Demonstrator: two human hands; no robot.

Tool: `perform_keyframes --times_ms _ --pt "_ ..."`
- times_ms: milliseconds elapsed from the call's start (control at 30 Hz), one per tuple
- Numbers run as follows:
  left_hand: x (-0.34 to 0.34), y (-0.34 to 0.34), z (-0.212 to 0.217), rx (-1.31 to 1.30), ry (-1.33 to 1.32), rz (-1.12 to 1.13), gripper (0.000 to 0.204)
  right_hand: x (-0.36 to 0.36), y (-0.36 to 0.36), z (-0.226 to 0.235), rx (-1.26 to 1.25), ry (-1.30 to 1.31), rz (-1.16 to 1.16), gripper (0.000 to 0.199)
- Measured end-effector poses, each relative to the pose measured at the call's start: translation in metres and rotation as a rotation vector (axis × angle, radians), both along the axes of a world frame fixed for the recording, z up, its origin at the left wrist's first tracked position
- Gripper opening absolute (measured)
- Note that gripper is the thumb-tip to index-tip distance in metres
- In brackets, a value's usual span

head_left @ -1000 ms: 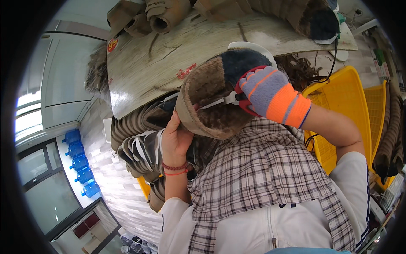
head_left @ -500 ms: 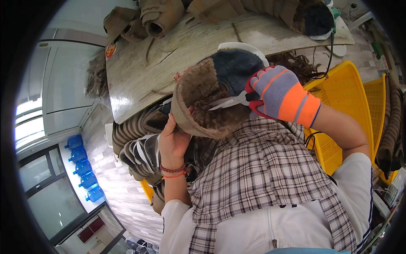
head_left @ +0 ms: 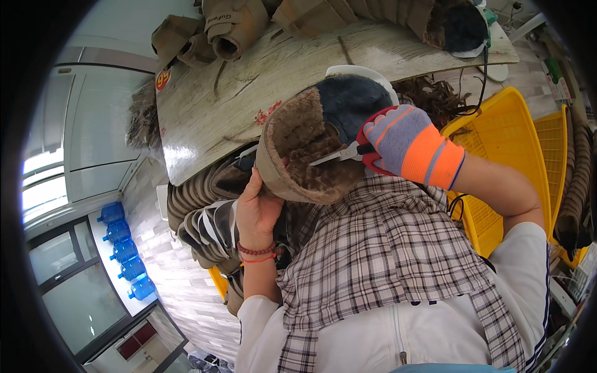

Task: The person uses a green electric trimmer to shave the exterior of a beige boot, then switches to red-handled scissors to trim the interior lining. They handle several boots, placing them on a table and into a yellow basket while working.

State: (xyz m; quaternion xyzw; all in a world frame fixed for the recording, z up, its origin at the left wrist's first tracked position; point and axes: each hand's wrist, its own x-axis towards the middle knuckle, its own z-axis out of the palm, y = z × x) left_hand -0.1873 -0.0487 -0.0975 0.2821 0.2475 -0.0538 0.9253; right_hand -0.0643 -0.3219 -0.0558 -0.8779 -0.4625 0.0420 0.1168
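Observation:
A fleece-lined boot upper (head_left: 297, 127), tan outside with brown pile and a dark blue section inside, is held up in front of my plaid apron. My bare left hand (head_left: 258, 211) grips its near left rim; the thumb shows outside, and the fingers are mostly hidden within. In an orange and grey glove, my right hand (head_left: 413, 143) is closed around red-handled scissors (head_left: 339, 155). Their blades reach into the opening over the brown pile and look pressed together. Whether the tips touch the lining is hard to make out.
Beyond the upper is a wood-patterned table (head_left: 205, 124) with several tan uppers (head_left: 233, 31) along its far side. Stacked uppers (head_left: 208, 193) sit below its near edge. A yellow basket (head_left: 491, 137) stands at my right, near brown scraps (head_left: 435, 93) and a black cable.
The scissor blades, spread apart before, now look closed. My right hand and the scissors have shifted slightly; the left hand keeps its grip on the rim.

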Motion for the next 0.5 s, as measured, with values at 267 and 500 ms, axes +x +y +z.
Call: perform_keyframes --times_ms 267,500 --pt "-0.001 0.001 -0.004 -0.03 0.048 0.042 0.036 0.01 -0.01 0.005 -0.066 -0.117 -0.098 0.032" --pt "-0.001 0.006 -0.014 -0.129 -0.054 -0.066 0.028 0.028 -0.006 0.0 0.024 -0.374 -0.01 0.03"
